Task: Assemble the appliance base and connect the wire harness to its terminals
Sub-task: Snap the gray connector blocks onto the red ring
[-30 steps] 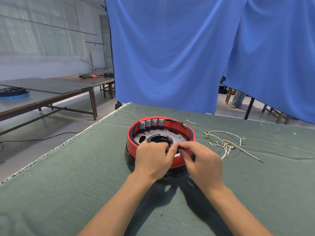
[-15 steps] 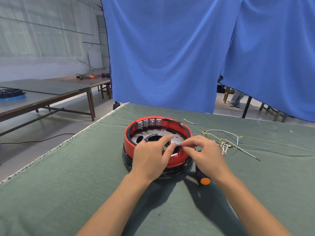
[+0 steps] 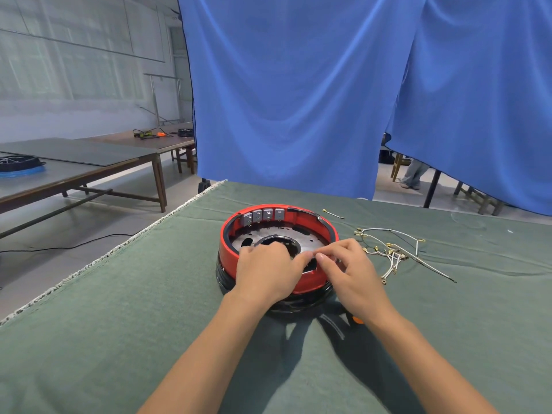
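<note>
Now both hands over near rim of red appliance base [image 3: 277,234], mid-counter [image 3: 119,324]. Left hand [image 3: 268,271] curled, thumb pressing; right hand [image 3: 346,267] pinching small part, unclear what. Wire harness [image 3: 388,252] lies loose just right, unconnected. Advice: steady base, seat part squarely before pressing.

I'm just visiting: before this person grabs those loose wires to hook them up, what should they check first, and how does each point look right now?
1. Red appliance base sits flat on the green cloth: ok.
2. Wire harness lies within reach, right of the base: ok.
3. Grey terminals on the far inner wall are uncovered: ok.
4. Left hand and right hand are free: not ok, both are busy at the near rim.
5. The small part under their fingertips is seated: cannot tell, hidden.
</note>
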### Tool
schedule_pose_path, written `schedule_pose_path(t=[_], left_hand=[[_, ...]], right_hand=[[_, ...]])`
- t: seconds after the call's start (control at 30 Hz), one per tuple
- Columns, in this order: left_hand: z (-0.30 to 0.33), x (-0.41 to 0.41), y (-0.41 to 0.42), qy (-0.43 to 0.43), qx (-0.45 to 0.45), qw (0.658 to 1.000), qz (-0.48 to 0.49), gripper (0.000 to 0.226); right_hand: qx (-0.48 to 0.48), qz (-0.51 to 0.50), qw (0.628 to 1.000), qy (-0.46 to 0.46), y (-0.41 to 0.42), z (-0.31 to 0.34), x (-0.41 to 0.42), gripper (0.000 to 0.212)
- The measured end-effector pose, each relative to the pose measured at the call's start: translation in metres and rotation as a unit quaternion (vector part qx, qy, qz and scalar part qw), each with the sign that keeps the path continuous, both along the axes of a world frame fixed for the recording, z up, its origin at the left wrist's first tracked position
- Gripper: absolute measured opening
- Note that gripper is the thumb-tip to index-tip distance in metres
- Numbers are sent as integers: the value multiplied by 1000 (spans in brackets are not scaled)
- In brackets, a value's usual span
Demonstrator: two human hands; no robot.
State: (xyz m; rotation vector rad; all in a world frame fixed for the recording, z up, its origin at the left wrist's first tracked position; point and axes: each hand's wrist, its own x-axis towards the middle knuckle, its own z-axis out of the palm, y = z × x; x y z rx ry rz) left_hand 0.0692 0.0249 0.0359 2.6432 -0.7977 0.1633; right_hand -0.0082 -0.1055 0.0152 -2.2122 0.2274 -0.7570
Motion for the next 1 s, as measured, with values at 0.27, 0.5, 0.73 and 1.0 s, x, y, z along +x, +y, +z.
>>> schedule_pose_path(t=[0.27, 0.5, 0.73, 1.0], left_hand=[[-4, 1, -2, 12, 15, 999, 38, 72], [-4, 4, -5, 26, 33, 999, 19, 62], [-2, 3, -4, 23, 53, 998, 7, 59], [-14, -8, -1, -94, 22, 995, 22, 58]], right_hand=[[29, -50, 998, 10, 4, -4, 9, 17], [66, -43, 996, 44, -4, 1, 15, 9], [69, -37, 996, 40, -4, 4, 17, 8], [-28, -85, 993, 83, 20, -8, 16, 21]])
